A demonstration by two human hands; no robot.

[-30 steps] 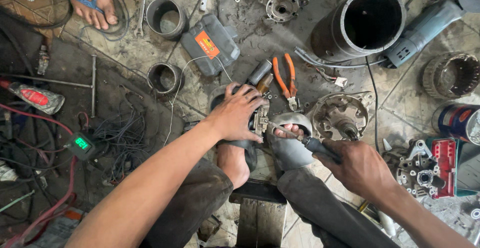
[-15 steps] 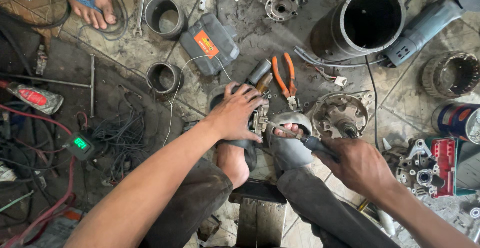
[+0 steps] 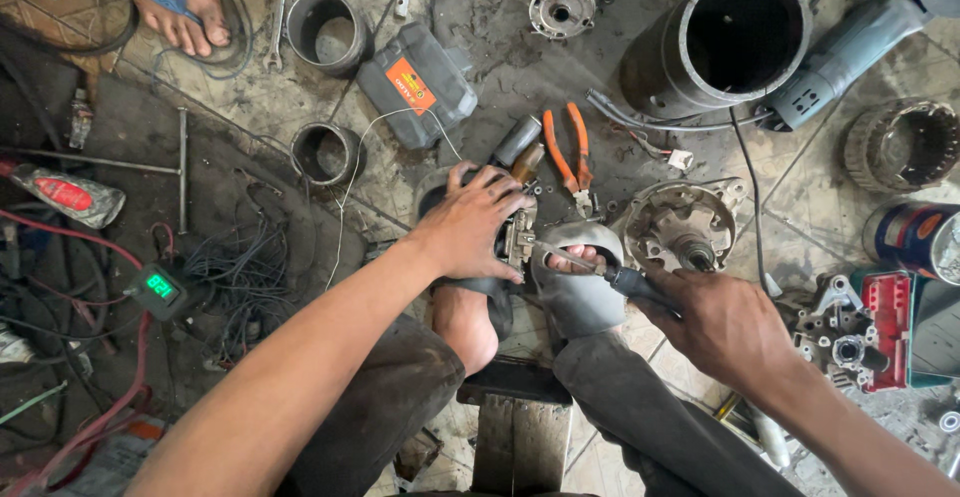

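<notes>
Between feet, left hand (image 3: pixel 470 227) pressing metal part (image 3: pixel 520 240), right hand (image 3: pixel 725 325) gripping screwdriver (image 3: pixel 600 269)

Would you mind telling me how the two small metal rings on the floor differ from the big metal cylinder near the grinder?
The two small metal rings are short and narrow; the big metal cylinder is far wider and taller. The rings lie left of the left hand; the cylinder lies at upper right, beside the grinder. All are hollow, dark inside, open ends up.

The left hand (image 3: pixel 475 225) is pressing down a small metal part (image 3: pixel 519 238) while the right hand (image 3: pixel 722 325) is holding a screwdriver (image 3: pixel 600 267) to it.
</notes>
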